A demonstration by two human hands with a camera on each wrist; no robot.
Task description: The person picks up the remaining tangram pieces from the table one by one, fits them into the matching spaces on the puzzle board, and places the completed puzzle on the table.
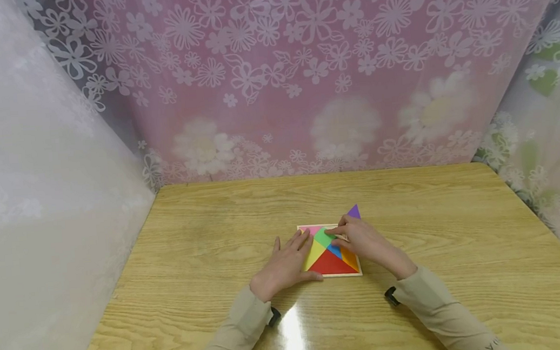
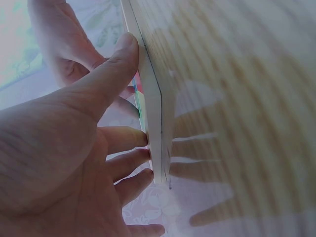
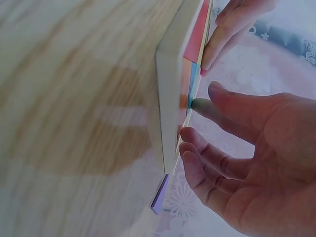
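Observation:
A tangram tray (image 1: 337,275) with a pale rim lies on the table, holding red (image 1: 334,263), yellow (image 1: 313,253), pink (image 1: 311,230), green (image 1: 323,238), blue (image 1: 334,251) and orange (image 1: 348,258) pieces. My left hand (image 1: 286,264) rests over its left side, fingers spread on the pink and yellow pieces, thumb at the front rim. The right hand (image 1: 364,239) reaches over the far right part; its index fingertip touches the green piece, while the thumb (image 3: 237,101) stands apart. A purple triangle (image 1: 354,211) lies beyond the tray's far right corner, partly hidden by this hand.
The wood-grain table (image 1: 206,229) carries the tray, with a bright glare in front of it. A pink floral curtain (image 1: 264,89) hangs behind the far edge, and pale sheets hang at the left and right. Dark bands circle both wrists.

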